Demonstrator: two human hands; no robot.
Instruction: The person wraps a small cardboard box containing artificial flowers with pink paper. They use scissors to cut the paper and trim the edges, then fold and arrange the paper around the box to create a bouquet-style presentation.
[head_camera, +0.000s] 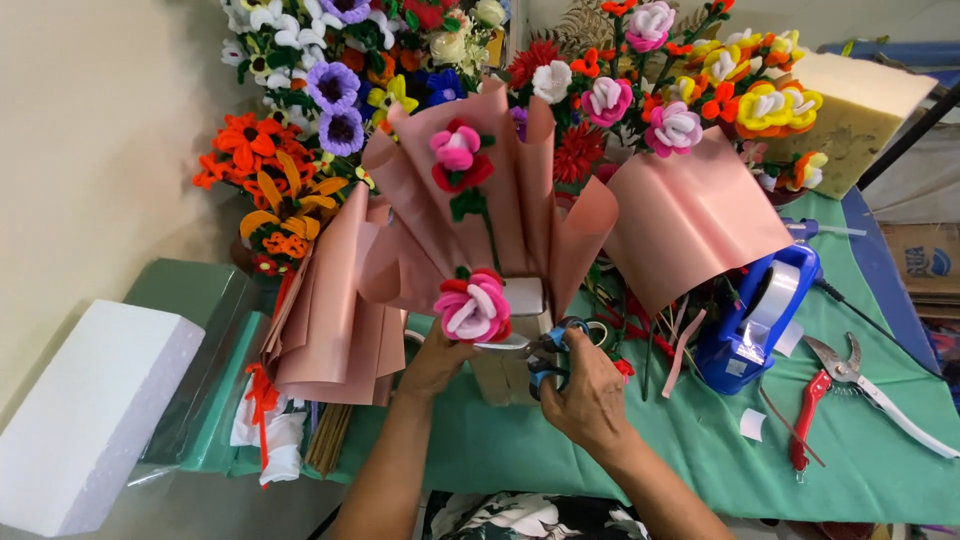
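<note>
While the pink wrapping paper (480, 200) stood fanned at frame centre, the left hand (435, 362) gripped, apparently by its stem, the pink-and-red flower (473, 306) just below; the right hand (588, 398) grasped blue-handled scissors (535, 348), blades beside that flower.

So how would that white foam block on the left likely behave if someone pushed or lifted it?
The white foam block looks like plain foam, so it is probably very light for its size and would slide easily. Its flat, broad faces suggest it would not roll. The soft-looking edges could probably dent or crumble under a hard squeeze.
</note>
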